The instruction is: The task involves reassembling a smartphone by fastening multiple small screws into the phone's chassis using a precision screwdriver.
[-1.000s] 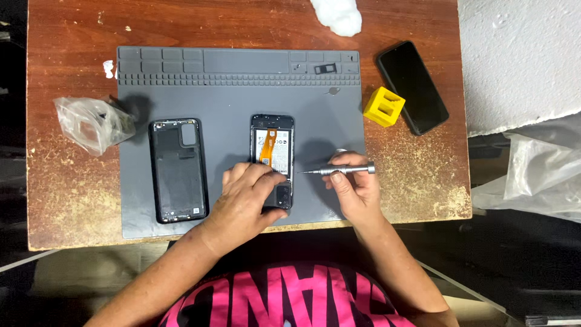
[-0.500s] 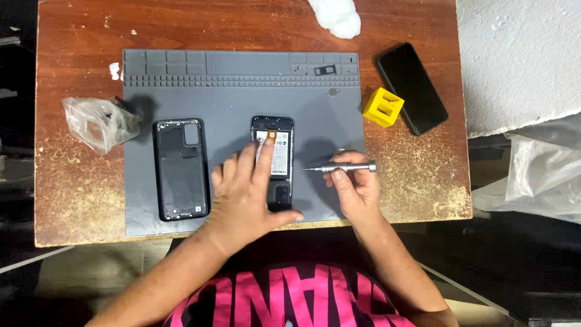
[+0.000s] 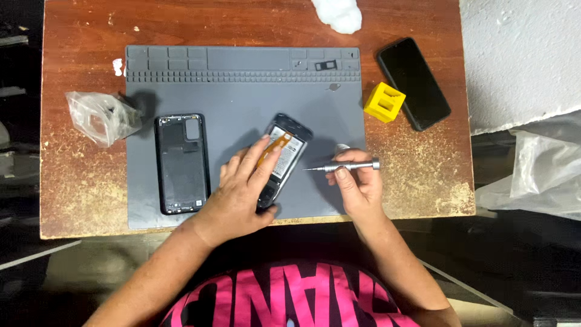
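Bright, even overhead light, soft shadows beside the bag (image 3: 100, 116) and hands on the grey mat (image 3: 242, 91), mild glare on the white foam (image 3: 520, 54), dark murky edges, slight softness overall, small parts perhaps blurred

The left hand (image 3: 242, 197) covers the lower half of the opened black phone (image 3: 289, 140); the white wad (image 3: 339, 12) is cut off by the top edge.
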